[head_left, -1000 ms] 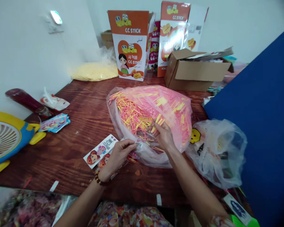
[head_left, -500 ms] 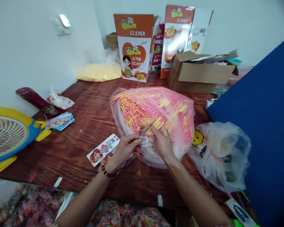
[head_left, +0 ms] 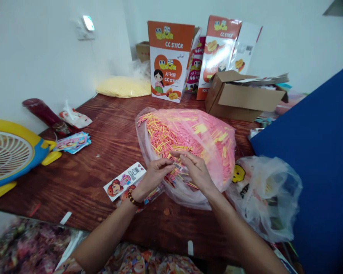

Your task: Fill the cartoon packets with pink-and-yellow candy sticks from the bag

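Observation:
My left hand [head_left: 154,174] pinches the top of a small clear packet [head_left: 177,166] with a barcode strip, above the front edge of a large clear plastic bag [head_left: 171,192]. Pink and yellow thin sticks [head_left: 162,135] fill this bag. Close against the packet's right side is my right hand [head_left: 196,167], its thumb and fingers drawn together; what lies between them, if anything, is hidden. Below the hands, a few loose sticks [head_left: 192,185] show. By my left wrist lie printed cards with a cartoon face [head_left: 115,188] and colourful packets [head_left: 154,194], partly covered by my arm.
A crumpled plastic bag [head_left: 270,198] stands at right beside a blue panel [head_left: 311,163]. Behind are CC Stick boxes [head_left: 167,57] and an open carton [head_left: 242,101]. On the left are a fan [head_left: 11,152], blue packets [head_left: 74,142], tissues [head_left: 74,117] and a dark red bottle [head_left: 44,113].
The yellow sticks that showed in my right hand no longer show there. Its fingers have come nearer the packet, while my left hand keeps its pinch. The view has shifted slightly.

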### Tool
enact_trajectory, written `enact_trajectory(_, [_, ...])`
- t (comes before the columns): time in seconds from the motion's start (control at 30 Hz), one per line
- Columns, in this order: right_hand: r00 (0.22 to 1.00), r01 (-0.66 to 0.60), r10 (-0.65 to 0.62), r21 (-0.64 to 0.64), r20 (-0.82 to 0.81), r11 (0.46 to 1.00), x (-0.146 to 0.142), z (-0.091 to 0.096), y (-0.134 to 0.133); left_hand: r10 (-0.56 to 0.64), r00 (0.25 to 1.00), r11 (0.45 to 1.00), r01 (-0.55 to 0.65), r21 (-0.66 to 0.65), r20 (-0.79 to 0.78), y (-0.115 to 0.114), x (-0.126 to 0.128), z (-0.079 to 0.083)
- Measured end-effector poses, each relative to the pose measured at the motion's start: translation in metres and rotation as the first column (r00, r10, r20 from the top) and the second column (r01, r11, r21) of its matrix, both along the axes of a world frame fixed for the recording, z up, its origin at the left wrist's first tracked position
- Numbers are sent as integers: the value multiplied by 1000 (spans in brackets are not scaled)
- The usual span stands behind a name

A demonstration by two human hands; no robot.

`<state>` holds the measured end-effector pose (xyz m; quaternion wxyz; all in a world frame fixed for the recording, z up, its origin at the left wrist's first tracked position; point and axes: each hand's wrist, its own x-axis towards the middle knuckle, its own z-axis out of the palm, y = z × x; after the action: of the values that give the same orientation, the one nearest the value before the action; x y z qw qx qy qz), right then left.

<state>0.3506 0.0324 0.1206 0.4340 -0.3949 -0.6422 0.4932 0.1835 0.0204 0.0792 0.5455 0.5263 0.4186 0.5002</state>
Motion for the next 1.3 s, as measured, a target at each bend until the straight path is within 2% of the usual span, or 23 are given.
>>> enact_trajectory(0.13, [994,-79,79,-2,73,997,1,9,10,-4,995,1000,5,-12,98,7,0,-2])
enact_trajectory(0.27, [998,-26,25,20,60,999,2,19,23,14,993,1000,-17,19,118,14,-5,1])
enact_trajectory(0.4, [999,40,-43,88,26,995,1,24,30,44,996,997,-48,52,82,18,-12,12])
enact_trajectory(0.6, [974,-147,108,193,199,970,-3,35,26,122,989,984,-132,116,89,18,-13,19])
enact_trajectory(0.7, [975,-62,9,234,220,970,-1,39,26,145,983,980,-158,118,113,18,-14,18])
enact_trajectory(0.8, [975,9,-54,206,213,979,3,37,27,171,980,970,-185,159,101,19,-17,20])
enact_trajectory(0.97, [977,-42,-10,238,212,970,7,35,26,211,975,937,-220,271,64,18,-16,26])
enact_trajectory(1.07, [970,9,-80,296,230,955,7,37,27,268,963,914,-267,306,41,15,-11,31])
enact_trajectory(1.17, [975,-28,-31,258,220,966,7,34,30,288,957,914,-284,291,29,13,-9,34])
enact_trajectory(1.3, [990,11,-31,147,136,989,5,27,33,276,961,932,-275,236,28,13,-10,33])
